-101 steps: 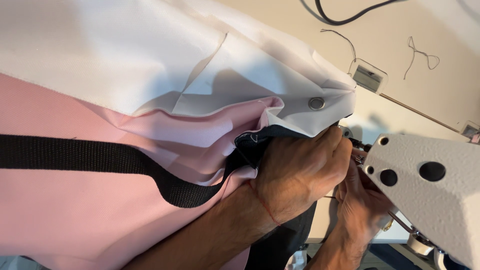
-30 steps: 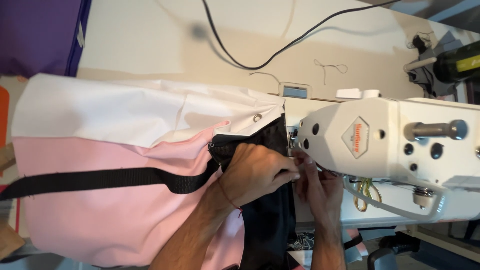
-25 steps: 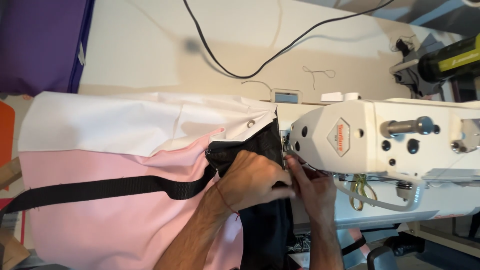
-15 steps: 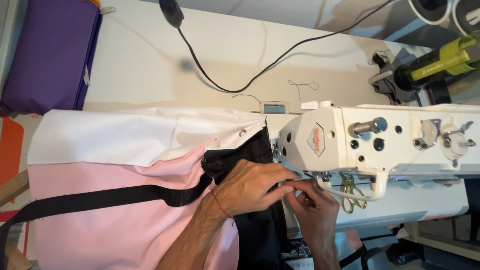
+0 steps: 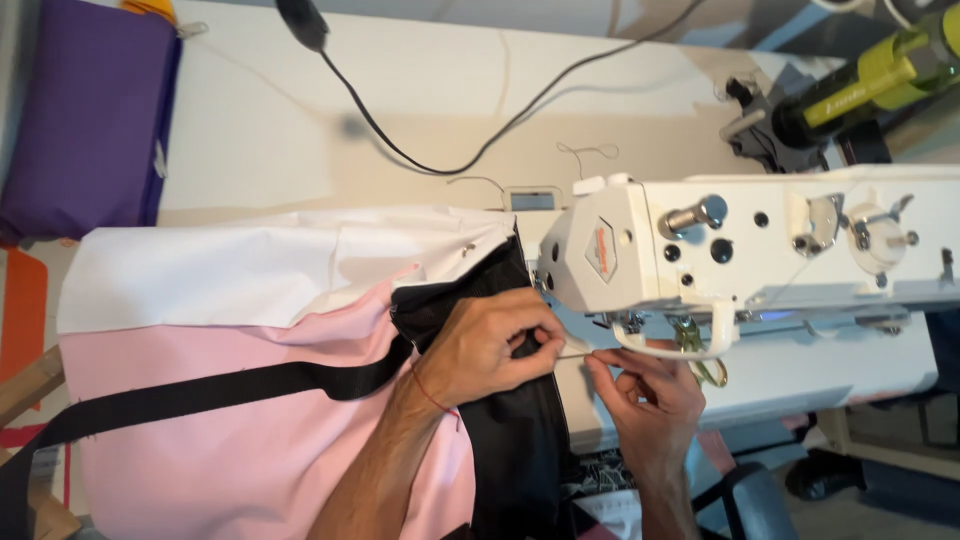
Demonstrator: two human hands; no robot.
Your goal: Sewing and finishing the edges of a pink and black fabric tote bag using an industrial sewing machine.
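My left hand [image 5: 490,345] rests on black fabric [image 5: 510,440] beside the head of a white sewing machine [image 5: 700,250], its thumb and forefinger pinched on a thin pale thread [image 5: 572,351]. My right hand [image 5: 645,385] is just right of it, below the machine head, fingertips pinching the same thread's other end. The black fabric joins a pink panel [image 5: 250,450] crossed by a black webbing strap [image 5: 200,393], with a white panel [image 5: 260,265] above. The needle area is hidden behind the machine head.
A black cable [image 5: 450,150] runs across the beige table [image 5: 300,130]. A purple fabric bundle [image 5: 85,120] lies at the far left. A green-and-black tool [image 5: 860,85] sits at the top right. A wooden piece [image 5: 25,385] sticks out at the left edge.
The view has pulled back and down, showing more of the machine and table. Both hands have drawn slightly apart under the machine head, with a thread now stretched between them.
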